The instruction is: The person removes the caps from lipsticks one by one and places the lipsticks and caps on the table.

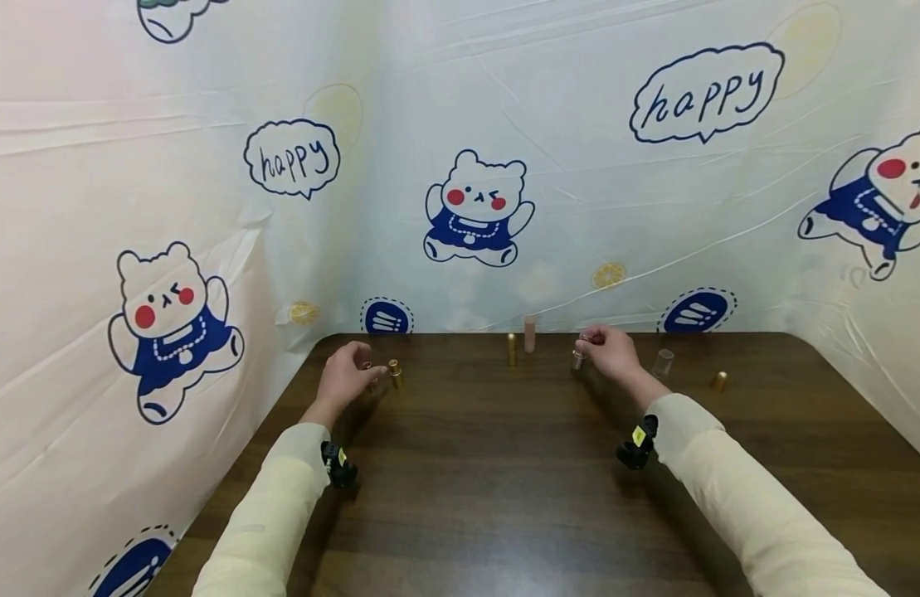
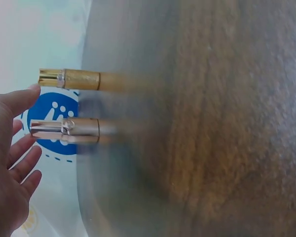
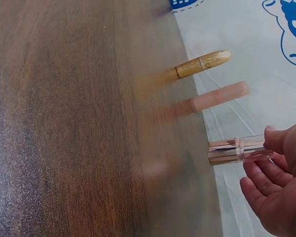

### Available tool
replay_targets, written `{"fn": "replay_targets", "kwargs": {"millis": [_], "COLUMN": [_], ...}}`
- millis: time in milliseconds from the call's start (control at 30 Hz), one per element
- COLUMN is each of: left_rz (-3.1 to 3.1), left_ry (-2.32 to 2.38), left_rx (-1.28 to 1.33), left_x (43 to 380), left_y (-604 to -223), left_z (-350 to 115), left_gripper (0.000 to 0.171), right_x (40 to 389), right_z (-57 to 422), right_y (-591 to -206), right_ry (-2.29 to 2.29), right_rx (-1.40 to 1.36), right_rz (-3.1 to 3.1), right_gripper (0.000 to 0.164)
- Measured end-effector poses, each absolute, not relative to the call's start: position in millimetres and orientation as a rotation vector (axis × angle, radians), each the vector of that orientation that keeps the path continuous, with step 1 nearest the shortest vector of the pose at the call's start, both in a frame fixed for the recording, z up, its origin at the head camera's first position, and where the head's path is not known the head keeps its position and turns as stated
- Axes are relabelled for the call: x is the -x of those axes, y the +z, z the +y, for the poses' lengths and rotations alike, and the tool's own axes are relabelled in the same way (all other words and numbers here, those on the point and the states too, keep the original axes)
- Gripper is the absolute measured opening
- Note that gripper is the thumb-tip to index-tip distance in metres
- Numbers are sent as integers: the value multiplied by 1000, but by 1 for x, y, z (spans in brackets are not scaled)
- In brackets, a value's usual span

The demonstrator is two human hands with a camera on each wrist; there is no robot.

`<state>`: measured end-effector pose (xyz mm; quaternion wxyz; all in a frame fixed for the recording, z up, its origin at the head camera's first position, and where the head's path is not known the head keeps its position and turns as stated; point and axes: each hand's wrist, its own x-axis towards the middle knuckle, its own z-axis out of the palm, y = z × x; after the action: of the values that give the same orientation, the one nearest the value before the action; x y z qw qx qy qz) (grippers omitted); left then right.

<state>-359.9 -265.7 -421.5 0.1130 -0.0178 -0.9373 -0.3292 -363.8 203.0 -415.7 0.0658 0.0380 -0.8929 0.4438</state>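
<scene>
My left hand (image 1: 348,377) is by two lipstick tubes standing at the table's far left. In the left wrist view its thumb is close to the top of a gold tube (image 2: 81,79). A fingertip touches or nearly touches the top of a rose-silver tube (image 2: 84,130); which one, I cannot tell. The fingers are spread and loosely bent, with no grip visible. Toward the far right, my right hand (image 1: 612,352) pinches the clear upper part of a shiny rose-gold lipstick tube (image 3: 224,152) between thumb and fingers. Its base hangs above the table, apart from its reflection.
A gold round-tipped tube (image 1: 512,349) and a pink tube (image 1: 530,334) stand near the back edge, left of my right hand. Right of that hand are a clear cap (image 1: 664,363) and a small gold cap (image 1: 719,381). Printed cloth (image 1: 579,207) hangs behind the dark wooden table (image 1: 474,481).
</scene>
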Motion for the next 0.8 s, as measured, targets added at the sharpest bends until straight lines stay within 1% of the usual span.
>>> {"fn": "replay_targets", "kwargs": {"millis": [200, 633, 800], "left_rz": [-2741, -2673, -2669], "left_ry": [-952, -933, -908], "left_rx": [68, 219, 244], "left_x": [360, 363, 364], "left_y": [-416, -409, -406], "left_z": [-259, -227, -213], "left_gripper": [53, 53, 54], "right_x": [360, 353, 350], "right_z": [205, 204, 202], "right_y": [-414, -410, -408], "right_ry": [1372, 1430, 1462], "right_rx": [-114, -122, -128], "right_rz": [-2692, -2652, -2612], "right_gripper": [32, 35, 33]}}
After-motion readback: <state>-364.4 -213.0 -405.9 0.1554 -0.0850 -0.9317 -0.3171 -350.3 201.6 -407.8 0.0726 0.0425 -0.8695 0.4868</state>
